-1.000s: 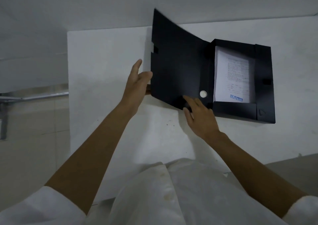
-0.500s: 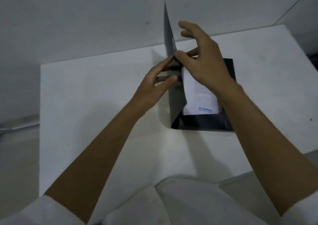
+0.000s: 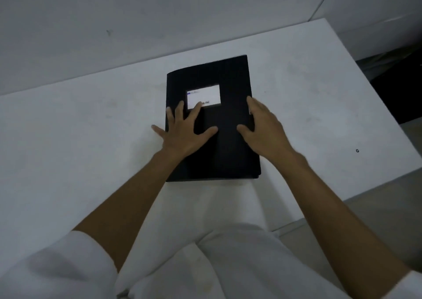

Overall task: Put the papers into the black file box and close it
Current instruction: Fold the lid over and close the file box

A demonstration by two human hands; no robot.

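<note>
The black file box (image 3: 225, 152) lies flat on the white table (image 3: 80, 138) with its lid down. A white label (image 3: 204, 96) sits on the lid's upper part. My left hand (image 3: 185, 130) rests palm down on the lid's left side, fingers spread, fingertips touching the label's lower edge. My right hand (image 3: 265, 127) lies flat over the lid's right edge, fingers apart and curling over the side. The papers are hidden inside the box.
A grey wall runs behind the table. The table's right edge (image 3: 374, 88) drops off to a dark floor area. A small dark speck (image 3: 357, 151) lies on the table at right. My white sleeves and clothing fill the bottom.
The lid stood upright between my hands half a second ago; it now lies flat over the papers. Both hands have come down onto the lid, palms flat.
</note>
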